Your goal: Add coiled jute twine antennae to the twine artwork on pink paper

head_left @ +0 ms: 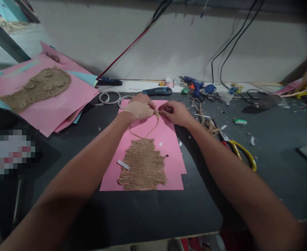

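Pink paper (173,153) lies on the dark table, bearing a panel of brown twine rows (143,164). A loop of twine (152,130) rises from the panel's top edge toward both hands. Near the paper's top, my left hand (141,106) has its fingers bent down at the twine, with a pale covering over its back. My right hand (173,111) meets it from the right, thumb and fingers pinched on the twine's end. The fingertips of both hands nearly touch. A small white strip (123,165) rests on the panel's left side.
Pink sheets with a twine figure (46,83) lie at the left. White rings (109,98), a blue cutter (157,91) and a blue glue gun (195,85) sit along the back. Yellow-handled scissors (249,157) and tangled twine (202,115) are at the right.
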`<state>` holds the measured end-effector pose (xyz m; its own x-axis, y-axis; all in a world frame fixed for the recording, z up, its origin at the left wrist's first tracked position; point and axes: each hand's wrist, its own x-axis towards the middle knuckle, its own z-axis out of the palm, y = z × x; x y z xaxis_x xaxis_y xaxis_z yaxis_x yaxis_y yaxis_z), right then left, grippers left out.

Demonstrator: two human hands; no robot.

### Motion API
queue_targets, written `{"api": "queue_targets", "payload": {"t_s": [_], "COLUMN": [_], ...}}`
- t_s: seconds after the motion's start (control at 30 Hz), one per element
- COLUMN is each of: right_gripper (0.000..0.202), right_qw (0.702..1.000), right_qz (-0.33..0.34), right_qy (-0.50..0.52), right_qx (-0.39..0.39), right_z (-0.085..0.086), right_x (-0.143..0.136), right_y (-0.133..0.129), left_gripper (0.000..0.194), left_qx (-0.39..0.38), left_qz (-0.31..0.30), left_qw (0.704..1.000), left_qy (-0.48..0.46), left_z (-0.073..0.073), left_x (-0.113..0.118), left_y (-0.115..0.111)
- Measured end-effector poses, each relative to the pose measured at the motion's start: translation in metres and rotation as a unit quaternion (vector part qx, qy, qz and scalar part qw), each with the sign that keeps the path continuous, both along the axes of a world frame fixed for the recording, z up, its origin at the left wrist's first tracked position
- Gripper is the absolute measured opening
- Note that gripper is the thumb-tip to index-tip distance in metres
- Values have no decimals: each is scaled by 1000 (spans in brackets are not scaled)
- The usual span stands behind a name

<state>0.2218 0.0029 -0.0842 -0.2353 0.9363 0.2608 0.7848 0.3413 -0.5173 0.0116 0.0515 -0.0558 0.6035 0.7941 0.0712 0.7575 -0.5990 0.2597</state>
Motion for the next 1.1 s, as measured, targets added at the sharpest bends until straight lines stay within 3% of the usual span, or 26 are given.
{"api": "queue_targets", "payload": {"t_s": [0.1, 0.33, 0.43, 0.8, 1.1], "right_gripper": [24, 44, 39, 19, 26], "right_qw": [1000, 999, 998, 996, 982], "right_qz": [1, 25, 29, -48, -120], "right_qy": [-7, -8, -36, -63, -143], "right_qx": [3, 33, 36, 46, 27], "right_z": [-1, -3, -3, 1, -7], "right_x": [0, -3, -6, -11, -27], "right_y": [1, 3, 4, 11, 4], "left_gripper": [26, 27, 27, 19, 23], "left_qx": [21, 15, 14, 20, 33], "left_qz": [32, -2, -2, -16, -13], "left_qw": [999, 1000, 1000, 999, 999], "left_qy": [-20, -12, -2, -27, -36], "left_z": [1, 7, 8, 4, 3], "left_x": [6, 7, 6, 5, 3], "left_y": [-6, -11, -10, -7, -9]}}
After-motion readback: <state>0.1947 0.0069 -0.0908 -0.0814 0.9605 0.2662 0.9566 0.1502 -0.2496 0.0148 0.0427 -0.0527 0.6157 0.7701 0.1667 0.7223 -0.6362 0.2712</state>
